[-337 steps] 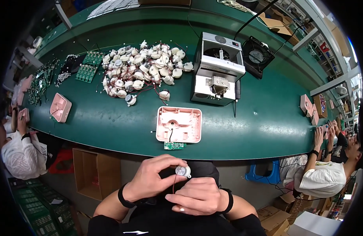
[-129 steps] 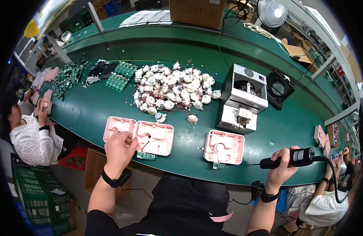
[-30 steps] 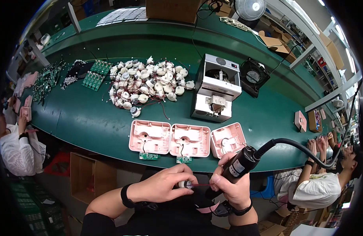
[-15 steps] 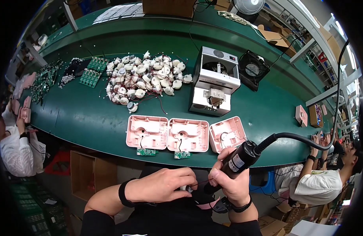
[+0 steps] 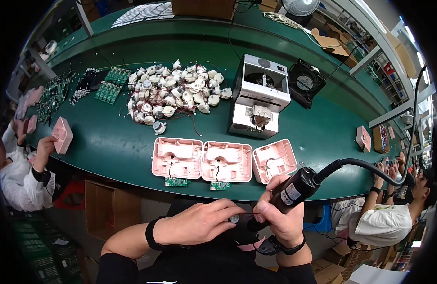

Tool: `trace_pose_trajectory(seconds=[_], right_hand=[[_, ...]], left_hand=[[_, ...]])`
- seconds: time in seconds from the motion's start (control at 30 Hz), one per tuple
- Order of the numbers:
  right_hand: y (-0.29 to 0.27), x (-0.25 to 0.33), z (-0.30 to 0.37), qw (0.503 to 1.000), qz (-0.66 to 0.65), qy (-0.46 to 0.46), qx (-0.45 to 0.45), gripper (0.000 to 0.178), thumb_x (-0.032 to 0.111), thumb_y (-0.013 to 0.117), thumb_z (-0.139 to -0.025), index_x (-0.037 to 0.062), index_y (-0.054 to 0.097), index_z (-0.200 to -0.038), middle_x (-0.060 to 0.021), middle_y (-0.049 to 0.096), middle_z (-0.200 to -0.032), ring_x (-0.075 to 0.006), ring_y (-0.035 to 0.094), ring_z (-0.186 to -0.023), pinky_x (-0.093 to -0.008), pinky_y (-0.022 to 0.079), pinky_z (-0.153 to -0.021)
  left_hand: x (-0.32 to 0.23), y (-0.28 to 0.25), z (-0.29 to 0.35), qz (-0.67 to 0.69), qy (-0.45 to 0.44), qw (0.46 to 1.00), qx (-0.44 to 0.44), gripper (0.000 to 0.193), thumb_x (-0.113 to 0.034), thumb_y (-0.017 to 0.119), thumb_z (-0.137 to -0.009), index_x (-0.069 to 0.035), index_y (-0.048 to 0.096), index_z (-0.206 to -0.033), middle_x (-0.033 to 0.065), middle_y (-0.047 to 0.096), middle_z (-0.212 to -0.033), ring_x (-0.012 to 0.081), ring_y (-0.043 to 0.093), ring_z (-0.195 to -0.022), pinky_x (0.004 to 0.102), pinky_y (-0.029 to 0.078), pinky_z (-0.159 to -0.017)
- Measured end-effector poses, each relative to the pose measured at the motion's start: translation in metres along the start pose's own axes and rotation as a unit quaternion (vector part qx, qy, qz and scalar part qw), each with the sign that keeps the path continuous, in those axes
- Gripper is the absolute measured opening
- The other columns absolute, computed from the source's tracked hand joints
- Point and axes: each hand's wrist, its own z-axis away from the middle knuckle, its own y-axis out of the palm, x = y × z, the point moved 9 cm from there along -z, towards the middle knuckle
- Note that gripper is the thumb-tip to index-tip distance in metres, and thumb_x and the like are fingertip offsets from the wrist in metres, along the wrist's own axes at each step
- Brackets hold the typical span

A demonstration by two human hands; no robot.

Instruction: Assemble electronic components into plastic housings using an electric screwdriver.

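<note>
My left hand (image 5: 199, 223) is closed, thumb and fingers pinching a small silver-ended motor (image 5: 234, 219) over my lap. A thin dark wire runs from it to my right hand (image 5: 282, 221), where thumb and finger nip it. That same hand is wrapped round a black corded electric screwdriver (image 5: 294, 189); its tip end is low between my hands and hard to make out. Just beyond, at the table's near edge, sit two pink housings (image 5: 177, 158) (image 5: 226, 162), each with a green circuit board (image 5: 176, 182) on a black wire, and a third, tilted pink housing (image 5: 275, 161).
A heap of white motors (image 5: 175, 94) with wires lies left of a white-and-black machine (image 5: 258, 99). Circuit boards (image 5: 110, 85) are further left, a black fan (image 5: 305, 81) to the right. The screwdriver's thick cable (image 5: 370, 165) arcs rightward. Co-workers (image 5: 24, 184) (image 5: 386, 217) sit at both sides.
My left hand has shifted slightly right with the motor, nearer my right hand. The screwdriver has moved a little right. The left co-worker's hand now holds up a pink housing.
</note>
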Motion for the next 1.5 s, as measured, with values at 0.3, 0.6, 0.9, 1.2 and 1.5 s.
trace_pose_trajectory(seconds=[0.3, 0.6, 0.9, 1.2, 1.5], right_hand=[[0.002, 0.008, 0.004, 0.998, 0.023, -0.051, 0.007, 0.043, -0.003, 0.067, -0.084, -0.0003, 0.043, -0.12, -0.0144, 0.062, -0.078, -0.0165, 0.057, -0.055, -0.0296, 0.05, -0.054], [-0.033, 0.039, 0.007, 0.978, 0.003, -0.168, -0.125, 0.042, 0.007, 0.064, -0.089, 0.0002, 0.042, -0.124, -0.0144, 0.06, -0.087, -0.0164, 0.055, -0.053, -0.0304, 0.05, -0.051], [-0.041, 0.035, 0.009, 0.985, -0.012, -0.145, -0.096, 0.04, 0.012, 0.067, -0.09, 0.0031, 0.041, -0.119, -0.0065, 0.051, -0.078, -0.0153, 0.052, -0.049, -0.0312, 0.048, -0.049], [-0.013, 0.071, 0.002, 0.967, -0.035, -0.253, 0.003, 0.044, 0.028, 0.069, -0.094, 0.0061, 0.039, -0.117, -0.0047, 0.052, -0.076, -0.0162, 0.052, -0.049, -0.0314, 0.047, -0.048], [0.002, 0.134, -0.063, 0.898, 0.038, -0.434, -0.064, 0.029, 0.018, 0.064, -0.097, 0.0041, 0.045, -0.113, -0.005, 0.052, -0.075, -0.0179, 0.053, -0.053, -0.0324, 0.048, -0.051]], left_hand=[[-0.002, -0.024, -0.004, -0.046, 0.063, 0.992, -0.095, 0.033, -0.004, 0.072, -0.087, -0.004, 0.066, -0.12, 0.0131, 0.065, -0.112, 0.0298, 0.066, -0.1, 0.0381, 0.056, -0.082], [0.043, -0.081, -0.024, -0.113, -0.016, 0.975, -0.192, 0.031, -0.001, 0.075, -0.081, -0.005, 0.071, -0.111, 0.0109, 0.067, -0.105, 0.0311, 0.063, -0.105, 0.0394, 0.054, -0.089], [0.042, -0.072, -0.035, -0.287, 0.06, 0.929, -0.226, 0.032, -0.001, 0.075, -0.075, -0.006, 0.071, -0.107, 0.0091, 0.065, -0.112, 0.0293, 0.062, -0.109, 0.0415, 0.05, -0.095], [0.051, -0.067, -0.041, -0.331, 0.036, 0.914, -0.23, 0.037, -0.006, 0.074, -0.079, -0.007, 0.064, -0.115, 0.0109, 0.066, -0.112, 0.0281, 0.062, -0.111, 0.0446, 0.044, -0.108], [0.062, -0.072, -0.042, -0.304, 0.014, 0.926, -0.222, 0.047, -0.011, 0.076, -0.08, -0.007, 0.059, -0.124, 0.011, 0.069, -0.103, 0.0287, 0.067, -0.103, 0.0459, 0.039, -0.116]])
